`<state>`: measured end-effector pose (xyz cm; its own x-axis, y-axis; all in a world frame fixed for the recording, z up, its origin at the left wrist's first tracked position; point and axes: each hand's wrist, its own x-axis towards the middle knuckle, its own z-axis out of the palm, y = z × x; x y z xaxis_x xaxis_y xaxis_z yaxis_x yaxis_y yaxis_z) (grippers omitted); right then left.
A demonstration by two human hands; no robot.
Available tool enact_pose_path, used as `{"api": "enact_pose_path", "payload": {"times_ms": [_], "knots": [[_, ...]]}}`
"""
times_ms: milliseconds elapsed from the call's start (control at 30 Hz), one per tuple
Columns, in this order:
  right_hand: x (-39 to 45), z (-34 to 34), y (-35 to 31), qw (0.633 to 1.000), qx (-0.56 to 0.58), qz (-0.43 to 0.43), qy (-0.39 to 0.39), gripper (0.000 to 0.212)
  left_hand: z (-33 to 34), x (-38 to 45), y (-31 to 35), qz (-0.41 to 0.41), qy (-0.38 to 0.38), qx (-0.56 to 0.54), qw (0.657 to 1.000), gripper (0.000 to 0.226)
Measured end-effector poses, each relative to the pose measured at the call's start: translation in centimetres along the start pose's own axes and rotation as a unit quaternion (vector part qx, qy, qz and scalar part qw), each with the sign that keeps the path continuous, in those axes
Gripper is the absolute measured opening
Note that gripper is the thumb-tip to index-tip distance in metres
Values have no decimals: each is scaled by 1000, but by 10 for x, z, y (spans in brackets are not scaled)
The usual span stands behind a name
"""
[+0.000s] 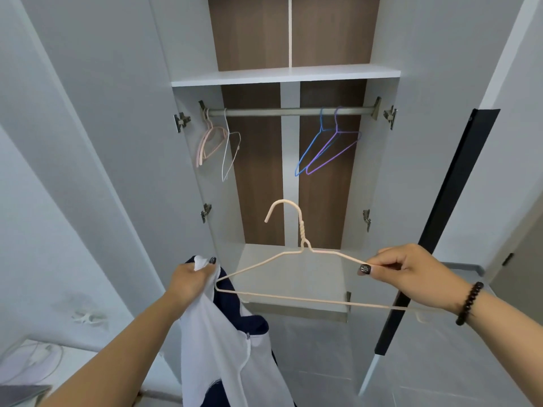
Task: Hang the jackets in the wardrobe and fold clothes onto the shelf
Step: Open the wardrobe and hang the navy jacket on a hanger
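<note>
Fingers [379, 264] pinch hanger [293, 277], jacket [223, 333] gripped — rail [279, 111] ahead

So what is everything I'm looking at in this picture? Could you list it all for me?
wardrobe: one, white with brown back panels, doors open, straight ahead
shelf: one, white, above the rail
rail: one, grey metal, across the wardrobe
pink hangers: at least one, exact count unclear, far left of the rail
white hanger: one, beside the pink ones
blue hanger: one, right part of the rail
purple hanger: one, beside the blue one
cream hanger: one, wire, held out in front
jacket: one, white and navy, hanging lower left
bracelet: one, dark beads, right wrist
left hand: grips the jacket
right hand: pinches the cream hanger's shoulder
</note>
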<state>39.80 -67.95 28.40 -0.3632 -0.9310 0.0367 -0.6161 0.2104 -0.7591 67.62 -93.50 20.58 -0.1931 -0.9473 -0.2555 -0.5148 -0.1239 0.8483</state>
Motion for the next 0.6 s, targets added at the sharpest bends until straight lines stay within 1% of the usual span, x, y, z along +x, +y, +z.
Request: {"api": "enact_pose_path", "payload": {"times_ms": [100,200,267,333,400,467,533,600], "knots": [[5,9,-1,1000,-3,8,-21,22,3,-1,2,36,-17,16,999,51],[10,22,-2,999,-18,16,-35,24,4,-3,11,81,-55,24,995,52],[15,34,-2,997,-60,18,-39,24,7,-6,20,110,-89,25,990,47],[21,47,1,992,-122,19,-27,31,10,-11,30,135,-119,21,983,37],[28,63,9,985,-169,19,-9,28,12,-18,43,136,-138,-11,981,30],[33,81,21,984,-175,35,-11,20,14,-26,59,126,-149,-67,978,26],[37,102,35,985,-153,72,-22,20,15,-34,76,123,-166,-130,970,25],[40,121,40,989,-97,108,-14,19,14,-43,88,133,-198,-156,958,23]]}}
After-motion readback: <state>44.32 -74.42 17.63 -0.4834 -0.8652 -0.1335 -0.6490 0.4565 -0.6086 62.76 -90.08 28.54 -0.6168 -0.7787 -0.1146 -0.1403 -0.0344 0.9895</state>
